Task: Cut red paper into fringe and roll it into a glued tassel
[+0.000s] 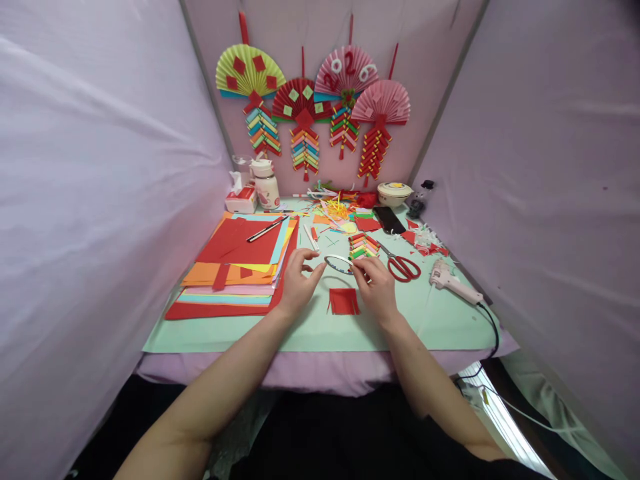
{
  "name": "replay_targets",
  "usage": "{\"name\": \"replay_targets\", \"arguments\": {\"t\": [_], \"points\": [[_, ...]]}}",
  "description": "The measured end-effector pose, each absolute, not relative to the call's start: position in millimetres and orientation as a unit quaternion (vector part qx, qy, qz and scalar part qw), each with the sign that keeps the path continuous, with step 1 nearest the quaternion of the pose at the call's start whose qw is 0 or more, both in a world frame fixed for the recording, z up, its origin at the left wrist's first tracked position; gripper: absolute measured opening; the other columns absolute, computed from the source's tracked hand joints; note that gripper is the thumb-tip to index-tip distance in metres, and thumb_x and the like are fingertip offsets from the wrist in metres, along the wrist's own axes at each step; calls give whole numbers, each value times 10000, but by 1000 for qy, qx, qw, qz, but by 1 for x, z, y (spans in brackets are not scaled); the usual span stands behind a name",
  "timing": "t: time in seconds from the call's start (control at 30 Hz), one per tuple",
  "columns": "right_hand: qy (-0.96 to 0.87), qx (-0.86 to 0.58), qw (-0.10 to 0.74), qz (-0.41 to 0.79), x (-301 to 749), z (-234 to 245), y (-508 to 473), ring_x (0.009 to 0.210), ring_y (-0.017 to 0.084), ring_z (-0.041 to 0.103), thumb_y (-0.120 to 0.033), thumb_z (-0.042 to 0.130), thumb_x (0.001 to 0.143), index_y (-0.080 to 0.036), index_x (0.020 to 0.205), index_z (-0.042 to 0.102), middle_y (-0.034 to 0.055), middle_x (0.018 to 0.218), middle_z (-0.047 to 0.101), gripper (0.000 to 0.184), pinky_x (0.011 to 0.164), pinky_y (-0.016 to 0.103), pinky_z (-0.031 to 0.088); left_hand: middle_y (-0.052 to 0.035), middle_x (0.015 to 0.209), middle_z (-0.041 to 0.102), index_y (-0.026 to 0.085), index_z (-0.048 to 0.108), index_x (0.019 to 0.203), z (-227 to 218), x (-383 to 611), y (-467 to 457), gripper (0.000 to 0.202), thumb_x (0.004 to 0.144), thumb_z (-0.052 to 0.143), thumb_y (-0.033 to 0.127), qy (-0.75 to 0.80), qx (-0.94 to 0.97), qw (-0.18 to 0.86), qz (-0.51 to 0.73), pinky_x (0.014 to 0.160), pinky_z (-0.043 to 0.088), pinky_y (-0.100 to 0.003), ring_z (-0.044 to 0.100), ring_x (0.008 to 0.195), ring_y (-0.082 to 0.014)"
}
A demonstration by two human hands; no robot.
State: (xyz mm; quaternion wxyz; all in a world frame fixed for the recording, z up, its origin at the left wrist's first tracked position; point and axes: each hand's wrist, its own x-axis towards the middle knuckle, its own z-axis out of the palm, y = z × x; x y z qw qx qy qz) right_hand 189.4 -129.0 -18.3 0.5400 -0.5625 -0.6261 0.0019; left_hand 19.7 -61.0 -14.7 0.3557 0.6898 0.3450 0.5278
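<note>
Above the table's middle I see a thin ring [339, 265], pale on top with a blue-patterned edge, like a narrow roll of tape. My right hand [376, 285] pinches its right end between thumb and fingers. At the ring's left end is my left hand [299, 283], its thumb tip against or very near the rim and its index finger curved apart. Below the ring lies a red paper piece [344, 302] with fringed edges. Just beyond my right fingers rests a row of coloured paper rolls [363, 246].
Coloured paper sheets [233, 241] with a pen [267, 229] lie left. To the right are red-handled scissors [404, 268], a phone [389, 220] and a corded glue gun [456, 283]. Paper scraps [335, 210], a white bottle [266, 185] and a lidded bowl [394, 195] stand behind; fan decorations [303, 100] hang above.
</note>
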Motion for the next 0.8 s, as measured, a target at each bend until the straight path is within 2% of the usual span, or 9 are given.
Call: {"name": "replay_targets", "arguments": {"t": [0.1, 0.27, 0.4, 0.57, 0.7, 0.8], "points": [[-630, -561, 536, -16, 182, -19, -129, 850, 185, 594, -249, 515, 906, -210, 952, 662, 67, 905, 625, 159, 761, 316, 497, -51, 926, 652, 184, 655, 891, -16, 25, -72, 171, 853, 573, 329, 319, 747, 328, 483, 738, 481, -266, 593, 883, -157], [-650, -549, 525, -9, 171, -24, -129, 810, 177, 606, -235, 505, 907, -205, 967, 667, 64, 878, 649, 176, 732, 307, 502, -91, 1141, 652, 169, 633, 1109, -27, 37, -80, 305, 877, 541, 345, 273, 723, 453, 445, 907, 469, -314, 603, 1044, -190], [-676, -523, 518, 21, 168, -28, -127, 847, 175, 623, -236, 510, 911, -203, 982, 666, 63, 914, 673, 175, 779, 305, 502, -99, 1120, 669, 152, 653, 1064, -31, 39, -79, 284, 876, 535, 330, 292, 683, 485, 462, 961, 441, -339, 605, 1067, -209], [-690, -545, 476, 25, 178, -27, -134, 904, 194, 611, -237, 512, 911, -211, 1048, 652, 67, 975, 671, 198, 820, 335, 495, -73, 985, 678, 158, 626, 987, -21, 33, -81, 237, 910, 463, 313, 313, 696, 447, 467, 891, 452, -309, 618, 972, -180], [-760, -539, 363, 27, 189, -30, -148, 1019, 233, 562, -227, 539, 891, -216, 1072, 659, 86, 1067, 648, 218, 884, 388, 473, -27, 816, 635, 167, 578, 994, -17, 29, -82, 240, 934, 399, 315, 332, 720, 419, 443, 795, 455, -277, 606, 813, -148], [-799, -519, 300, 44, 195, -34, -156, 1004, 234, 554, -204, 549, 883, -221, 1025, 684, 82, 1058, 661, 197, 868, 395, 473, -15, 776, 597, 172, 575, 1021, -19, 28, -81, 268, 945, 362, 315, 351, 740, 386, 425, 732, 444, -263, 575, 754, -140]]}}
